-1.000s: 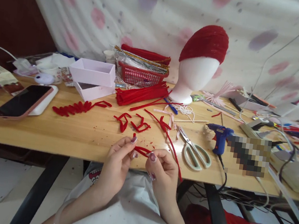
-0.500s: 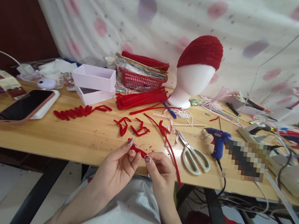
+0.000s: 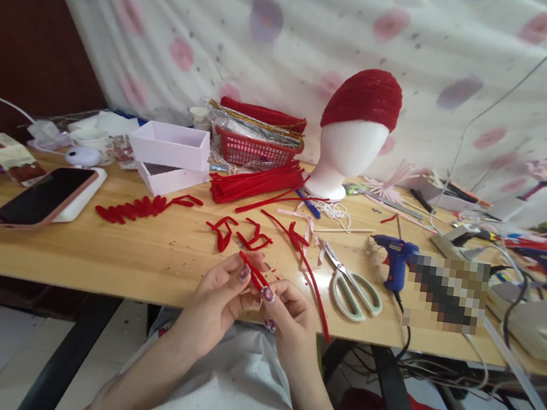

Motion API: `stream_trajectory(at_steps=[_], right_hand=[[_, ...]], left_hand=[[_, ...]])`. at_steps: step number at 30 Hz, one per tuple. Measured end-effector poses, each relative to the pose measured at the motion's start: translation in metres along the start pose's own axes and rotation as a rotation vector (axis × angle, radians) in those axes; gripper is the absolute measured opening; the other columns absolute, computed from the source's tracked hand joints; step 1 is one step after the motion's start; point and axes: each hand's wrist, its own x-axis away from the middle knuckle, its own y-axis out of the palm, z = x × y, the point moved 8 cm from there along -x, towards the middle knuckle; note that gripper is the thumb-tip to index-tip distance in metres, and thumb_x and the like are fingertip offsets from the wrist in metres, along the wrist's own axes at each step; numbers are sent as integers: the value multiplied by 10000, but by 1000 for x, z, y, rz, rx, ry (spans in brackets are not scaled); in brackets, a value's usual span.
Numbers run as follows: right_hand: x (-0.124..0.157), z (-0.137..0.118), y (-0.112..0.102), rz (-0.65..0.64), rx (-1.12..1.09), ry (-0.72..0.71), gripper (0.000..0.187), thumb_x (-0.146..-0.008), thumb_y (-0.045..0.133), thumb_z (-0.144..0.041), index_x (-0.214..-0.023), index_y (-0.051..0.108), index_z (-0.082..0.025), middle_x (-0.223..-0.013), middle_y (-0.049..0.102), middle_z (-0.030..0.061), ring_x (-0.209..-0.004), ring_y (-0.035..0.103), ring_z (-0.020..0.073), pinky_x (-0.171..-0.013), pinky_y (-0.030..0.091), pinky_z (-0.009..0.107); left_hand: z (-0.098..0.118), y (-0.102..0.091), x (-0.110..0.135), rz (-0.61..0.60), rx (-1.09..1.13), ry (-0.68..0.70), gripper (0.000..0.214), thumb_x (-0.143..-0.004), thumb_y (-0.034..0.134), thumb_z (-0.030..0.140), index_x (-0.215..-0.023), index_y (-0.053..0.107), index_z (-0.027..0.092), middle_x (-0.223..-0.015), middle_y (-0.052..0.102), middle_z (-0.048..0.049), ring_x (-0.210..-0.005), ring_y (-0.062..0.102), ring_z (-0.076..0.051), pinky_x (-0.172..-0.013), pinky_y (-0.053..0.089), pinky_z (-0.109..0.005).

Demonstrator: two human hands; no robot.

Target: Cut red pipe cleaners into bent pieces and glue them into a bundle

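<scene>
Between my two hands is a folded red pipe cleaner (image 3: 255, 274), held over the table's front edge. My left hand (image 3: 221, 295) pinches its far part, while the fingers of my right hand (image 3: 290, 311) are closed on its near end. Just beyond lie bent red pipe cleaner shapes (image 3: 255, 235) and a row of red looped pieces (image 3: 132, 208) to the left. A long red pipe cleaner (image 3: 312, 274) stretches along the right of my hands, its lower end over the table edge. Scissors (image 3: 351, 286) with pale handles rest beside it.
A blue glue gun (image 3: 395, 255) and its cord lie right of the scissors. Behind stand a white foam head (image 3: 348, 151) with a red cover, a red basket (image 3: 260, 153) and a bundle of red pipe cleaners (image 3: 251, 182). Left are white boxes (image 3: 170, 144) and a phone (image 3: 43, 195).
My left fingers have shifted their grip along the pipe cleaner, and its folded strands now show more clearly, tilted more steeply. The view has moved slightly.
</scene>
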Motion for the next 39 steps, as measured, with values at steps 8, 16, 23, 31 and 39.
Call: stream_trajectory(at_steps=[8,16,23,31,39], right_hand=[[10,-31,7,-32,350,-284,189,-897,684,-341,-780,680,-192,-609,639,-6,-498,494,113,-484,411,228],[31,-72,22,-33,965,-882,186,-920,610,-108,-994,744,-213,-671,710,44,-556,641,181,-508,473,272],[33,-71,21,-78,1051,-902,203,-965,562,-124,-1027,738,-205,-656,705,39,-560,657,180,-517,482,276],[-1,-101,-118,323,1606,-265,252,-891,579,-377,-911,746,-190,-868,730,128,-719,698,301,-625,497,388],[-17,-77,-155,422,1806,-160,342,-861,602,-359,-1038,697,-82,-922,694,213,-844,675,360,-763,517,440]], left_hand=[[-7,-9,-2,132,25,-54,346,-471,997,298,-683,761,159,-610,720,20,-495,604,-56,-465,477,-133],[-8,-11,-1,175,106,-68,351,-440,1004,254,-690,772,169,-664,766,5,-551,674,-89,-526,551,-160],[-4,-13,1,203,102,-38,373,-436,1004,246,-719,778,153,-651,751,6,-530,644,-74,-520,549,-150],[22,-21,-2,291,-201,165,437,-458,988,343,-751,764,110,-538,652,31,-455,551,-56,-447,480,-147],[26,-18,-4,254,-312,196,442,-499,969,396,-760,756,111,-555,668,8,-484,583,-79,-496,507,-173]])
